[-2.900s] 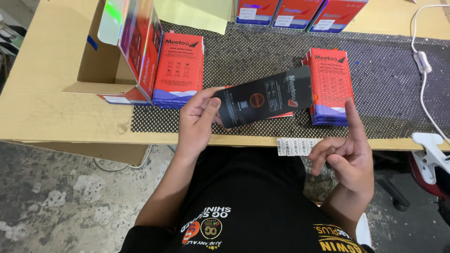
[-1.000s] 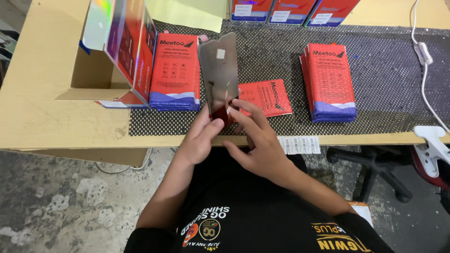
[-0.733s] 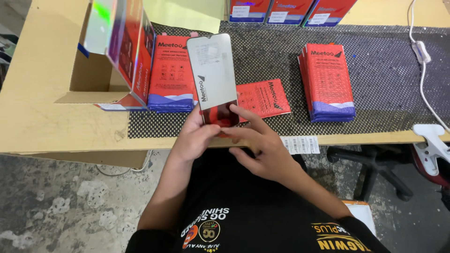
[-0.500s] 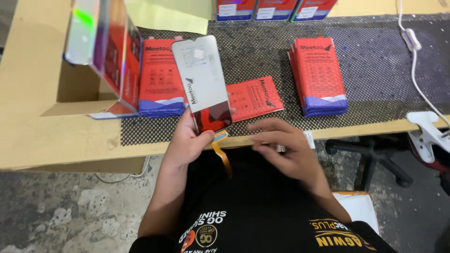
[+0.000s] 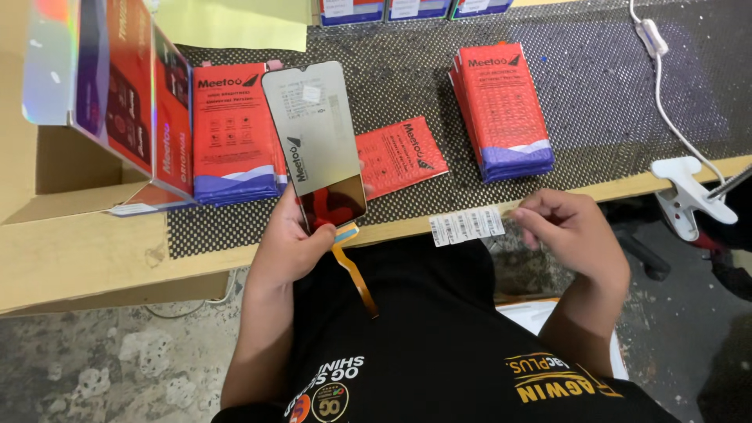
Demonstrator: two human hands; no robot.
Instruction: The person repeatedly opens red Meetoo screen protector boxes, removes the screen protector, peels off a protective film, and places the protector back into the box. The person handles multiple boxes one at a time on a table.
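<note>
A wooden table [image 5: 86, 258] runs across the scene, its near edge just in front of the person's black shirt [image 5: 439, 345]. Most of its top is covered by a dark perforated mat [image 5: 595, 86]. At the far left an open cardboard box [image 5: 70, 176] stands on the bare wood, with a red display card [image 5: 133, 86] leaning against it. Just right of the card lies a stack of red and blue packets [image 5: 231, 137], and a second such stack [image 5: 501, 110] sits further right, well apart from the first. Between them, nearer the table edge, a single small red packet [image 5: 399, 155] lies flat and tilted. A white cable [image 5: 674, 117] trails down the far right of the mat to a white clamp [image 5: 689, 192] on the table edge.

The left hand [image 5: 294, 243] is closed around the lower end of a phone screen panel [image 5: 315, 145], thumb across the front, holding it upright above the near edge of the mat (the panel's glossy face catches the light). An orange flex ribbon [image 5: 356, 278] hangs from the panel's bottom over the shirt.

The right hand [image 5: 572, 231] hovers off the near right edge of the table, its fingertips pinched on the right end of a white sticker strip [image 5: 468, 225], which sticks out level to the left, just beside the table edge.
</note>
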